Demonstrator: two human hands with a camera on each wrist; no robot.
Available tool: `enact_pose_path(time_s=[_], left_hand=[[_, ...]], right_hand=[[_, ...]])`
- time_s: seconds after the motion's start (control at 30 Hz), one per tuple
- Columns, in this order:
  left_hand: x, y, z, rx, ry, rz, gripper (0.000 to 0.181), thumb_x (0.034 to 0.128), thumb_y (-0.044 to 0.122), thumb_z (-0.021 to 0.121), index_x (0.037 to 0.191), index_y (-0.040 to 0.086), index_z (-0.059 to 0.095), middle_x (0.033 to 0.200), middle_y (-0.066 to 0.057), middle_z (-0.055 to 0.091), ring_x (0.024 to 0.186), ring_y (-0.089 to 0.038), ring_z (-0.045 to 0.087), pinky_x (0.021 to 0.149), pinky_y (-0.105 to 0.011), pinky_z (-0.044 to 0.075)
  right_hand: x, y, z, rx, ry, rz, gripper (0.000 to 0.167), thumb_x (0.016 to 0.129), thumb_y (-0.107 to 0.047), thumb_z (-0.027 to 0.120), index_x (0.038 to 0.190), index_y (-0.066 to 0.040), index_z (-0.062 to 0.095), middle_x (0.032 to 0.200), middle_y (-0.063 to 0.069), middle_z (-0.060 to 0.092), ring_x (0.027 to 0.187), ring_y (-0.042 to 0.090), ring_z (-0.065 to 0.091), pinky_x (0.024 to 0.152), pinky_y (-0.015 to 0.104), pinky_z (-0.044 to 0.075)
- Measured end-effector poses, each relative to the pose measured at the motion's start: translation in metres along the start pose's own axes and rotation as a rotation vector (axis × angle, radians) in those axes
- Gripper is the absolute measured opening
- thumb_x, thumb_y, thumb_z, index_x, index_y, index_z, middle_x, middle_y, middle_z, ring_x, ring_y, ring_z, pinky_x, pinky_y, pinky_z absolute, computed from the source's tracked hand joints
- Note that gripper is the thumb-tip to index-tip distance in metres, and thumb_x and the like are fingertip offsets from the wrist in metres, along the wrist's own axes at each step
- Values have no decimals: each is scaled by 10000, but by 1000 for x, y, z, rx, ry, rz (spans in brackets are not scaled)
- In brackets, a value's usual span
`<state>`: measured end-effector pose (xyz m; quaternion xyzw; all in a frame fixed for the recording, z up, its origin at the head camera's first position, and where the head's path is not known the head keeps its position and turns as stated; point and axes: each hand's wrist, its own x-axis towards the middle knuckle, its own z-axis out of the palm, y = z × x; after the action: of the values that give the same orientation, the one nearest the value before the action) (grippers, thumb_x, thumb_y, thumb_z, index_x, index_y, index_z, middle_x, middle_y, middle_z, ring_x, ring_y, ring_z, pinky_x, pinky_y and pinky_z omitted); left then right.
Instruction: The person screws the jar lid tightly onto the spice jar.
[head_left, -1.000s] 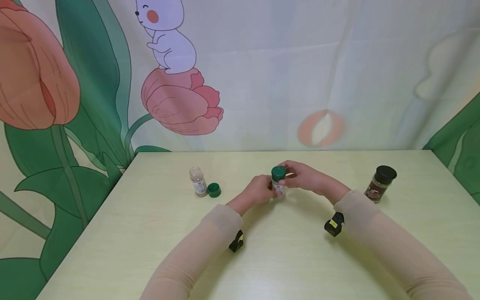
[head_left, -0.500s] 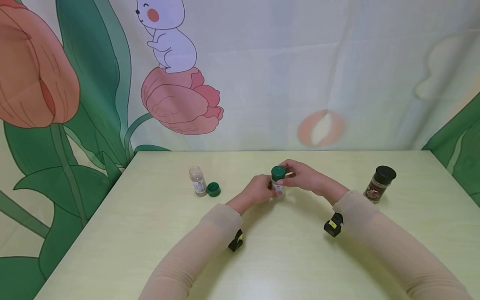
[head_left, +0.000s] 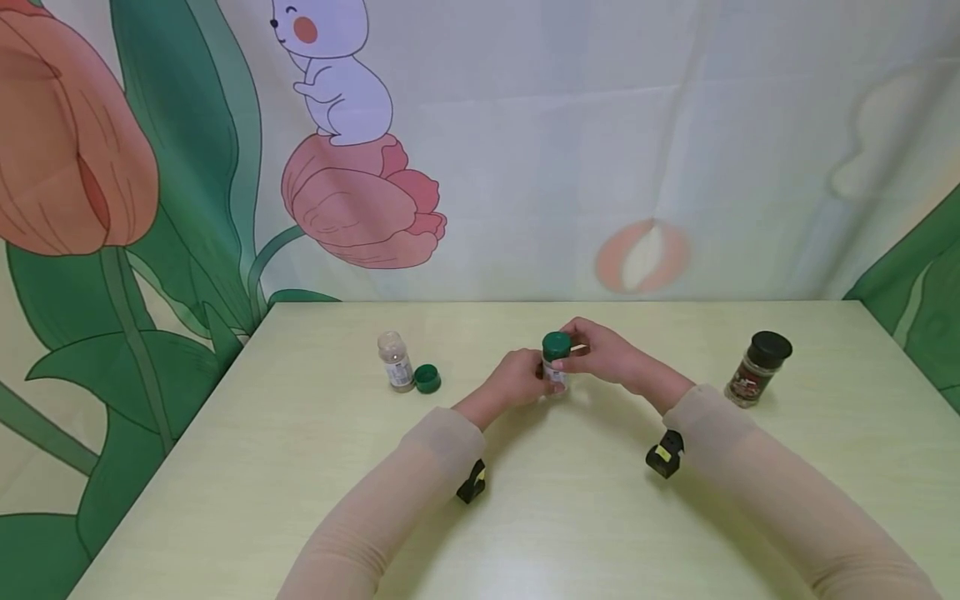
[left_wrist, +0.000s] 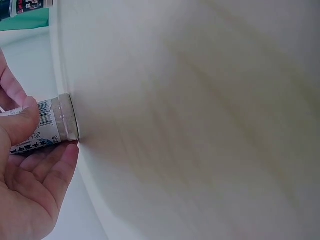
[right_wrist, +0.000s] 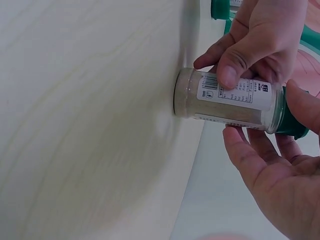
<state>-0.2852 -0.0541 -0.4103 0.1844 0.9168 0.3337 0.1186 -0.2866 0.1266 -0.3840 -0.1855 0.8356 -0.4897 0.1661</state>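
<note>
A clear spice jar (right_wrist: 190, 100) with a white label and a green cap (head_left: 557, 345) stands upright on the table between my hands. My left hand (head_left: 519, 380) grips its body, thumb pressed on the label, as the right wrist view shows. At the top, my right hand (head_left: 604, 354) pinches the green cap between thumb and fingers. In the left wrist view the jar's base (left_wrist: 68, 118) meets the tabletop, while its cap lies outside the picture.
At the left stands an uncapped spice jar (head_left: 397, 363), with a loose green cap (head_left: 427, 379) lying beside it. A black-capped jar (head_left: 754, 368) is at the right, beyond my right sleeve (head_left: 757, 458). A printed cloth (head_left: 525, 167) hangs behind the table's back edge.
My right hand and forearm have shifted very slightly around the cap. The left hand and the jar stay in place.
</note>
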Motion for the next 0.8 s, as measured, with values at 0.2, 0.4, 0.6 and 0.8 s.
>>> enact_pose_path(time_s=[0.2,0.4,0.6,0.8], left_hand=[[2,0,0,1,-1,-1,258,932,165,755,1090,-34,709,1028,-184,764,734,-127,508,648,-178,373],[3,0,-1,-17,-2,-4,249,925,165,765,1070,-31,712,981,-171,755,713,-125,496,636,-184,371],[2,-2,-2,-24,-22,-3,243,926,180,766,1063,-12,705,993,-157,753,749,-127,509,673,-191,380],[1,-3,-3,-28,-32,-4,270,924,189,766,1104,0,697,1081,-153,756,832,-140,544,749,-214,426]], right_hand=[[2,2,3,3,39,13,338,982,-69,666,1258,29,497,1327,245,571,1252,389,605,1013,408,519],[0,1,5,-7,69,9,357,981,-78,672,1268,37,495,1339,270,575,1286,448,599,1061,494,515],[-2,0,5,2,42,7,400,995,-92,651,1323,49,471,1384,290,551,1336,482,553,1094,532,488],[-3,2,4,-10,18,10,431,1006,-122,640,1371,39,479,1396,281,550,1337,451,556,1072,507,500]])
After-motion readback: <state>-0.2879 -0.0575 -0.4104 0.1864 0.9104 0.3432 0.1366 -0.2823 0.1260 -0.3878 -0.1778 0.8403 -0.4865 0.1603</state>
